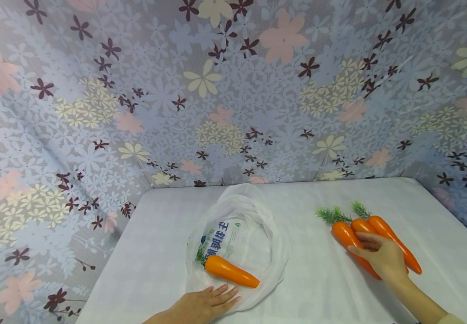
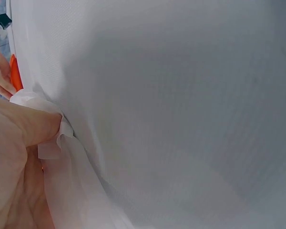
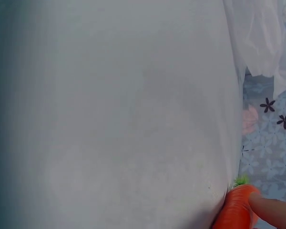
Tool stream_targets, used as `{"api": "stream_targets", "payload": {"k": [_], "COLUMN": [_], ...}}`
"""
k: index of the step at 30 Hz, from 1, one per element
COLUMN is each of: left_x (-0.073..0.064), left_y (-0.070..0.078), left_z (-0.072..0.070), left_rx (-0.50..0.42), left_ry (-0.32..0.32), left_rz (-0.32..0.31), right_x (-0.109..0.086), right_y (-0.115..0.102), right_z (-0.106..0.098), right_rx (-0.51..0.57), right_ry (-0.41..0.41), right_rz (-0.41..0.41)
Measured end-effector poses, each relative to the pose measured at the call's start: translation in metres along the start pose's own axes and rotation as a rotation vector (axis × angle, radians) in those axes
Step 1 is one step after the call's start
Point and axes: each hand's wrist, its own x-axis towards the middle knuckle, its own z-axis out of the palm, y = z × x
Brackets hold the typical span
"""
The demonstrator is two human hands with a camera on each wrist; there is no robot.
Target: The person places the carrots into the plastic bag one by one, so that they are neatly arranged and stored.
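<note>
A white plastic bag (image 1: 276, 270) with blue print lies spread on the table, its mouth forming a ring. An orange toy carrot (image 1: 231, 271) with a green top lies on it. My left hand (image 1: 205, 303) rests on the bag's near edge, fingers extended, beside that carrot; in the left wrist view, crumpled film (image 2: 62, 138) touches the thumb. At the right, my right hand (image 1: 381, 256) holds the leftmost carrot (image 1: 340, 231) of a group of three, thumb across it and fingers at its right side. The middle carrot (image 1: 361, 226) is partly hidden under the fingers.
The right-hand carrot (image 1: 395, 243) of the group lies slanted against the middle one. A white cloth covers the table (image 1: 310, 297). Flower-patterned fabric (image 1: 258, 112) rises behind the table and along both sides.
</note>
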Motion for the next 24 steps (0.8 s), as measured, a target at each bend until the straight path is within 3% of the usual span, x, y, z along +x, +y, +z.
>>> {"api": "stream_targets", "payload": {"k": [7, 15, 24], "left_x": [0.0005, -0.0009, -0.0014], "left_y": [0.0003, -0.0004, -0.0014], "left_z": [-0.0011, 0.0, 0.0002], "left_rx": [-0.012, 0.005, -0.009], "left_ry": [-0.006, 0.016, 0.021], "left_rz": [-0.003, 0.011, 0.013], "right_x": [0.0017, 0.0048, 0.0047], "right_y": [0.0008, -0.0009, -0.0044], "right_z": [0.0038, 0.0032, -0.0002], "right_rx": [0.012, -0.006, -0.008], "right_ry": [0.011, -0.02, -0.033], "right_rz": [-0.051, -0.024, -0.054]}}
